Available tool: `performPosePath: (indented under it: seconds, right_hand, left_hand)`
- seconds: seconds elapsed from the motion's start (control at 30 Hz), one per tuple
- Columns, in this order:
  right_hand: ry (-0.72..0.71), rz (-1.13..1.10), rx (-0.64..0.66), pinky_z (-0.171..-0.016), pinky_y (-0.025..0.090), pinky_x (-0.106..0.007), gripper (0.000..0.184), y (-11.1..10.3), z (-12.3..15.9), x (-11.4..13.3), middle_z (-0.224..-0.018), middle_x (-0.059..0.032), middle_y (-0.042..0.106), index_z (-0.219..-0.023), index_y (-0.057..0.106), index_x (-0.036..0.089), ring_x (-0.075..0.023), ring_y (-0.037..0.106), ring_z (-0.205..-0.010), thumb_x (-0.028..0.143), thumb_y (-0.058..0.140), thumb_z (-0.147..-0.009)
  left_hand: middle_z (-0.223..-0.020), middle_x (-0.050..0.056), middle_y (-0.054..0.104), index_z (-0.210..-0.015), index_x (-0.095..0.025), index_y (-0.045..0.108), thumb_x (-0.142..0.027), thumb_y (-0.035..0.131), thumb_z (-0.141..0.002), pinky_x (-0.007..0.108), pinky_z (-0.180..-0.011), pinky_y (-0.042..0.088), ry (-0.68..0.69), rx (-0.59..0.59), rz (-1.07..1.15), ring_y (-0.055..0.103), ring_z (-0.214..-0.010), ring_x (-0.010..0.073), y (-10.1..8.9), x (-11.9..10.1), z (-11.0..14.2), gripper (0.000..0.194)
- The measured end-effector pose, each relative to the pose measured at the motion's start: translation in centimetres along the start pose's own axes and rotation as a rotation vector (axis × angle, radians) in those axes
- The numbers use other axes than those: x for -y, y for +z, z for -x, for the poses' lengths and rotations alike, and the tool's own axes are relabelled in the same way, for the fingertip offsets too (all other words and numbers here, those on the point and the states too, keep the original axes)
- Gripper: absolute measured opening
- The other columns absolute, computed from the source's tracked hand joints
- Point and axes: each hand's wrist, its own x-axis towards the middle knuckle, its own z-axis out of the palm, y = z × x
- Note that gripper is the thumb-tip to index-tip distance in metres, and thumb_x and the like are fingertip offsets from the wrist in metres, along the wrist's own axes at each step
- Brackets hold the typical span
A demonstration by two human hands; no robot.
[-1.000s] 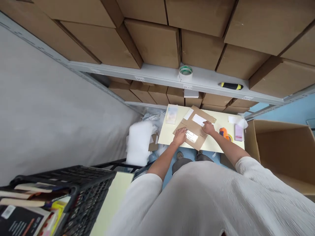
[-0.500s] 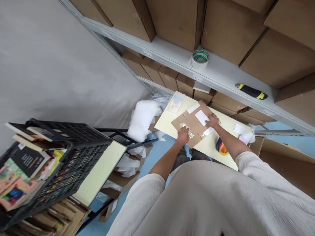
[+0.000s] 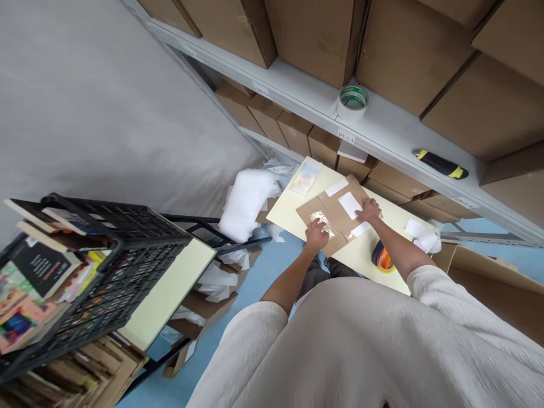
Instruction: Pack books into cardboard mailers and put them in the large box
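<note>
A flat piece of brown cardboard (image 3: 338,199) lies at a slant on the pale-yellow tabletop (image 3: 280,211). It has white paper labels, with one label (image 3: 349,205) near its middle, and a shiny patch of clear tape (image 3: 326,224) at its near side. My left hand (image 3: 317,233) grips the near left edge, its fingers on top beside the tape. At the right edge my right hand (image 3: 369,211) is closed on the cardboard, thumb toward the label. The undersides of both hands are hidden.
Colored tape rolls (image 3: 383,258) and a pastel booklet (image 3: 306,177) rest on the tabletop. On the shelf (image 3: 304,79) sit a tape roll (image 3: 352,103), a yellow-black cutter (image 3: 442,164) and large boxes. A black crate (image 3: 140,255) of books stands left, an open box (image 3: 497,283) right.
The view has shifted slightly. Both hands stay on the cardboard in nearly the same places; the left fingers look a little more bent.
</note>
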Motion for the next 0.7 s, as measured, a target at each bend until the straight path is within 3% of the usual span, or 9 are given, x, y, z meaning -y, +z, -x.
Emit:
performPosePath:
  seconds: [0.23,0.5,0.7]
  right_hand:
    - [0.015,-0.023,-0.009,-0.116,0.038,-0.055,0.064,-0.1,0.5,0.1,-0.146,-0.0124,0.049,-0.137,0.051,0.029,-0.0368,0.048,-0.137,0.042,0.082,-0.083]
    - [0.049,-0.128,0.01,-0.113,0.047,-0.05,0.073,-0.1,2.0,0.5,-0.158,-0.0128,0.04,-0.146,0.048,0.031,-0.0379,0.047,-0.143,0.046,0.082,-0.083]
    - [0.081,-0.107,0.029,-0.118,0.04,-0.055,0.059,0.1,2.8,0.5,-0.148,-0.0147,0.049,-0.142,0.05,0.027,-0.0366,0.056,-0.136,0.048,0.074,-0.091]
  left_hand:
    - [-0.164,0.011,0.056,-0.127,-0.027,0.075,-0.014,0.064,-0.088,0.06,-0.118,0.043,0.106,-0.069,-0.059,0.047,-0.151,0.0388,-2.6,-0.3,0.8,0.043]
    - [-0.158,0.012,0.056,-0.121,-0.028,0.074,-0.007,0.059,-0.083,0.055,-0.115,0.051,0.106,-0.191,0.011,0.053,-0.146,0.0355,-5.5,-0.4,-1.6,0.046]
    - [-0.151,0.012,0.059,-0.114,-0.026,0.073,-0.01,0.064,-0.082,0.053,-0.12,0.05,0.136,-0.17,0.024,0.059,-0.141,0.0345,-7.1,1.2,-2.5,0.037]
